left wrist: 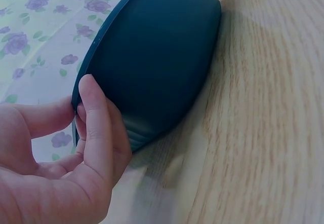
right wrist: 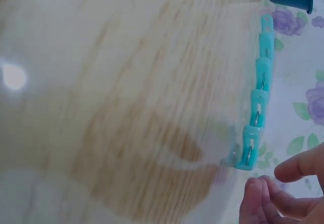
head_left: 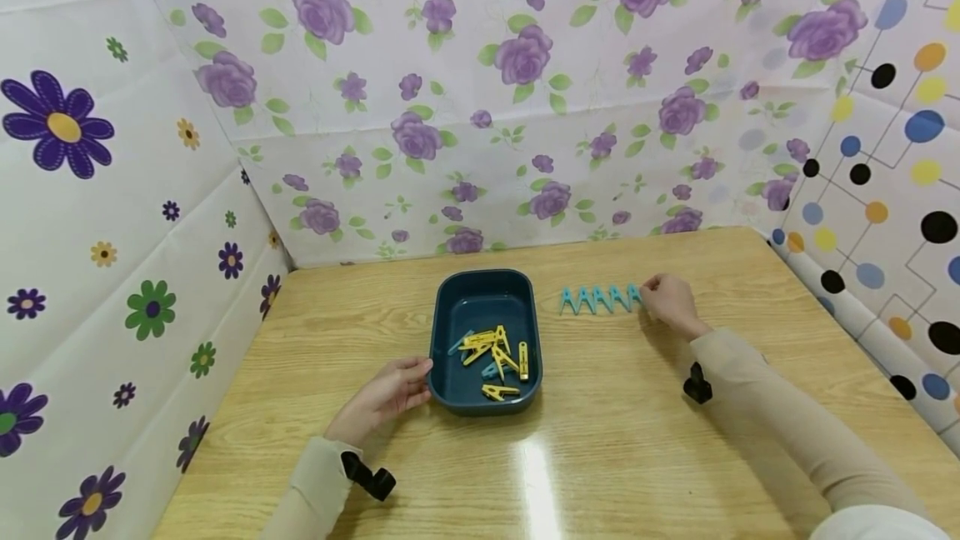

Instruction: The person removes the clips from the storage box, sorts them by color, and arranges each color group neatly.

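Note:
A dark teal plastic bin (head_left: pixel 486 407) stands on the table with several yellow clothespins (head_left: pixel 501 361) and a few blue clothespins (head_left: pixel 491 371) lying inside. My left hand (head_left: pixel 392 394) grips the bin's near left rim; in the left wrist view the thumb and fingers pinch the edge of its wall (left wrist: pixel 152 57). To the right of the bin, several light blue clothespins (head_left: pixel 598 299) stand in a row, side by side. My right hand (head_left: pixel 670 302) is at the row's right end. In the right wrist view its fingertips (right wrist: pixel 253 188) are just off the last clothespin (right wrist: pixel 249 150), holding nothing.
The wood-grain table (head_left: pixel 360 298) meets a flower-printed cloth (head_left: pixel 480 119) at the back. Patterned cloths also hang at the left (head_left: pixel 150 215) and right (head_left: pixel 885 215). Black wrist mounts (head_left: pixel 369 477) sit on both forearms.

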A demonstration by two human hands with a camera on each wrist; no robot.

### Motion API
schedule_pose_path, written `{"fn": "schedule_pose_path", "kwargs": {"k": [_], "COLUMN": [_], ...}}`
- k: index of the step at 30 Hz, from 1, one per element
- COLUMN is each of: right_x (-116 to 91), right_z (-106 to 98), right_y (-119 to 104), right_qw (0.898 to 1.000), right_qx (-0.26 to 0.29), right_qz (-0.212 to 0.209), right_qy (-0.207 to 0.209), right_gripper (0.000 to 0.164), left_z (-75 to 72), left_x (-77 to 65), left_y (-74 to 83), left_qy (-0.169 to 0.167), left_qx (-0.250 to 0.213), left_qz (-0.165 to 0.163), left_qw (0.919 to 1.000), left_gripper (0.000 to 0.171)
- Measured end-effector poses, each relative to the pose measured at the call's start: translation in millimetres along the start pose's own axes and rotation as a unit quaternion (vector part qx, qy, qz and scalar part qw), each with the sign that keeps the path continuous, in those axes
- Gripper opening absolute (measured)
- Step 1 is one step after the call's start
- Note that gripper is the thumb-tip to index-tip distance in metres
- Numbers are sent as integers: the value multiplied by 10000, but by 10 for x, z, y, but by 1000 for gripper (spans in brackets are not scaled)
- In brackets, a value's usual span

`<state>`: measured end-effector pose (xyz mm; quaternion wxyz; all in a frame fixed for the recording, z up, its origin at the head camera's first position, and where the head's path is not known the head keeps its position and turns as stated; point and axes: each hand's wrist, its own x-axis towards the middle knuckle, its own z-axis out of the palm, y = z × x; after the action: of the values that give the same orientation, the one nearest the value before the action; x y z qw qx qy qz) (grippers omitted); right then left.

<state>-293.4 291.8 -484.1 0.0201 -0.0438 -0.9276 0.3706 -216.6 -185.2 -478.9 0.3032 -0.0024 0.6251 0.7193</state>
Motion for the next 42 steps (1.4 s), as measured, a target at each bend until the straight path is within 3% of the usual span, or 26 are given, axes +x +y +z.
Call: {"fn": "schedule_pose_path", "kwargs": {"k": [8, 16, 22, 26, 37, 42], "right_x": [-11, -31, -39, -40, -33, -76], "right_z": [27, 39, 48, 40, 89, 123], "right_y": [-91, -188, -207, -201, -302, -429], "right_qw": [9991, 9982, 9974, 9967, 9968, 9958], "right_qx": [173, 420, 641, 748, 787, 907], "right_qz": [-187, -130, 161, 223, -79, -109], "right_qy": [337, 416, 298, 241, 117, -85], "right_gripper": [37, 35, 38, 40, 37, 36], "left_z": [12, 23, 39, 46, 53, 54], "left_x": [1, -21, -21, -12, -15, -21], "left_y": [12, 20, 30, 29, 43, 34], "left_qy": [20, 66, 76, 172, 290, 251], "left_qx": [-7, 35, -67, -46, -32, 42], "left_qz": [24, 10, -31, -116, -212, -141], "left_qw": [10000, 10000, 9999, 9998, 9993, 9996], "left_gripper": [24, 23, 19, 25, 37, 29]}}
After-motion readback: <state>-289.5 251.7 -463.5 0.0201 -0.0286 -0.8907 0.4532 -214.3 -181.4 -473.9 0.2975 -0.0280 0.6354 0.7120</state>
